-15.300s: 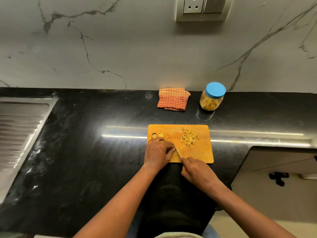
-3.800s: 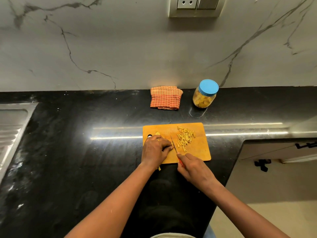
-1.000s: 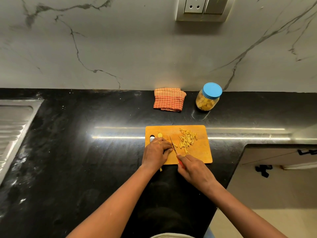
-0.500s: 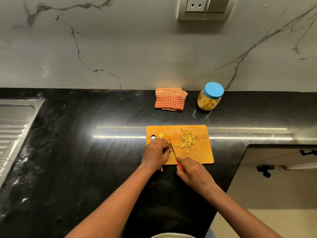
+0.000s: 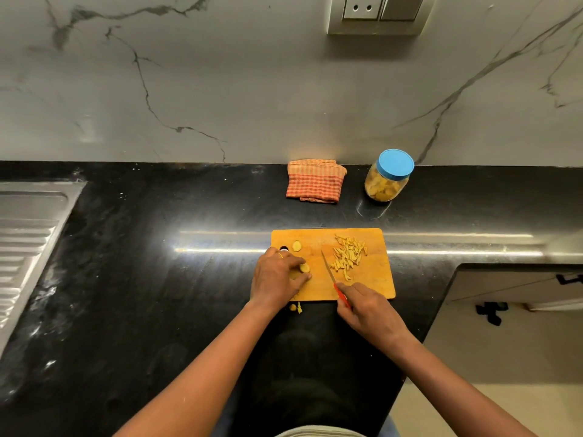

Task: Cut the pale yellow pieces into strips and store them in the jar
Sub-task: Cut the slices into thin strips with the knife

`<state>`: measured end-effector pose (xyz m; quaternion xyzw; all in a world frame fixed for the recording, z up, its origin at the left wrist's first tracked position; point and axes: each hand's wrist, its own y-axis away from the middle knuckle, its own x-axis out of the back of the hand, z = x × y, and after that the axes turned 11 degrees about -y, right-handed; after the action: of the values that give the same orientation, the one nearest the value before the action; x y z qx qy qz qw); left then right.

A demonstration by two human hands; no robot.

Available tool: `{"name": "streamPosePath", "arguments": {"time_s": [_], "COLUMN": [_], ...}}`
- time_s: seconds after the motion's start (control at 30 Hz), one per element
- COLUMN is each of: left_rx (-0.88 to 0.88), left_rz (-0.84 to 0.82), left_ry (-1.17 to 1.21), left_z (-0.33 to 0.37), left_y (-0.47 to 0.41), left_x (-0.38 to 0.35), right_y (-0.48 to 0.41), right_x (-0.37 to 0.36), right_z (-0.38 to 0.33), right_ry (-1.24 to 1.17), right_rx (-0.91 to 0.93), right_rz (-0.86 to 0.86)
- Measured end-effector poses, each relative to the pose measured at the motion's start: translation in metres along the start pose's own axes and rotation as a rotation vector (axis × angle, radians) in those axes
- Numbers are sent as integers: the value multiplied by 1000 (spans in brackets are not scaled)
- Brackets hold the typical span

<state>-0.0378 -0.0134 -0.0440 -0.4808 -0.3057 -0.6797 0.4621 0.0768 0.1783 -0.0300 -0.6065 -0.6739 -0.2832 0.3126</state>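
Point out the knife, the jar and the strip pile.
knife [image 5: 328, 267], head view, middle of the blade.
jar [image 5: 382, 185], head view, clear side wall.
strip pile [image 5: 348, 255], head view, centre of the heap.

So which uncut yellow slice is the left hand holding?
The nearer slice, pinched by the left hand; the farther slice lies free on the board.

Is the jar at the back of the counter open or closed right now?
Closed. The blue lid covers the mouth of the jar, with yellow pieces inside.

cutting board [image 5: 369, 280]: one
knife [image 5: 328, 269]: one
jar [image 5: 386, 179]: one
folded cloth [image 5: 314, 182]: one
uncut pieces [image 5: 296, 246] [image 5: 304, 268]: two
strips [image 5: 348, 257]: one pile
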Motion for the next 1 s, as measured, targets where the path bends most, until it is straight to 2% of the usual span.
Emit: {"name": "streamPosePath", "arguments": {"time_s": [0.13,0.33,0.53,0.77,1.0], "left_rx": [-12,-93,-151,-159,-173], "left_rz": [-57,-45,-50,-99,-75], "left_ry": [-38,-89,-56,2,22], "left_z": [3,11,20,13,12], "left_y": [-4,-7,-8,-10,-11], "left_x": [0,-2,-4,-9,-12], "right_y": [2,7,6,8,5], "right_x": [-4,6,11,-10,-10], "right_z": [-4,7,10,-8,-12], "right_ry": [-6,-14,-21,-47,-32], "right_rx": [11,-27,-53,-7,-19], "right_rz": [-37,13,80,52,67]}}
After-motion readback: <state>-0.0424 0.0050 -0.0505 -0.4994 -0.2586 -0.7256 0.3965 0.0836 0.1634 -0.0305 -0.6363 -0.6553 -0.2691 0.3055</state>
